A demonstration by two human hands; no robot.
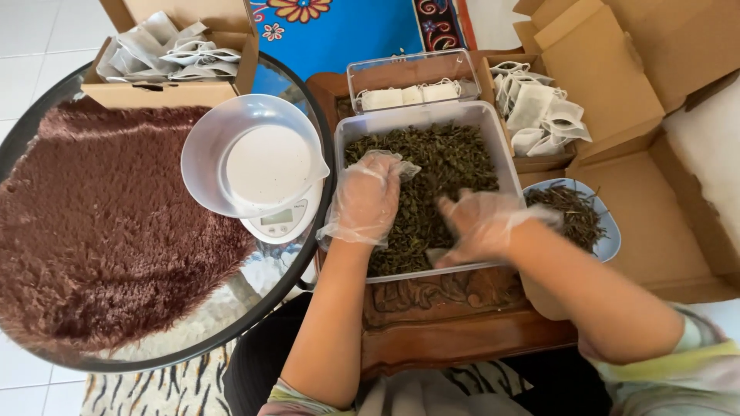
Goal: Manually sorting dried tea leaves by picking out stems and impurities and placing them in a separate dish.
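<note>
Both gloved hands, left hand (368, 199) and right hand (479, 225), loosely curled, dig into dried leaves (443, 166) beneath; grip unclear.

Both hands wear thin, clear disposable plastic gloves, loose and crinkled. The glove on the left hand (368, 199) bunches into a ragged cuff at the wrist and puffs up past the fingers toward 1 o'clock. The glove on the right hand (484, 225) trails a wrinkled flap toward 3 o'clock. Forearms are bare. Pale sleeves, striped yellow, green and pink, begin near the elbows, at 5 and 7 o'clock.
</note>
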